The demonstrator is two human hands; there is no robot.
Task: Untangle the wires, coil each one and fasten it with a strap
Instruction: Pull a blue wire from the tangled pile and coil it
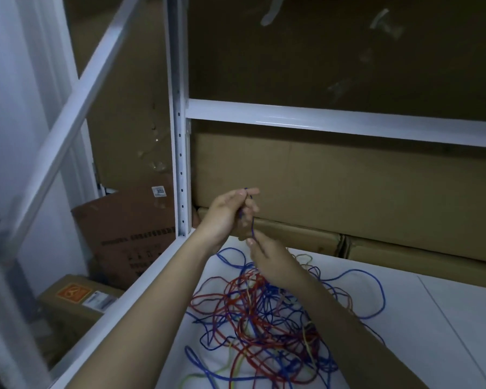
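Observation:
A tangle of blue, red and yellow-green wires (264, 318) lies on the white shelf surface (446, 318). My left hand (230, 211) is raised above the pile and pinches the end of a blue wire (252, 226) between thumb and fingers. That wire runs straight down to my right hand (267, 259), which grips it just below, above the far edge of the tangle. A long blue loop (376, 293) trails out to the right of the pile. No strap is visible.
A white metal shelf upright (180, 136) and crossbeam (334, 122) frame the work area. Cardboard boxes (348, 192) line the back of the shelf. More boxes (124, 237) stand on the floor to the left, below the shelf edge (141, 299).

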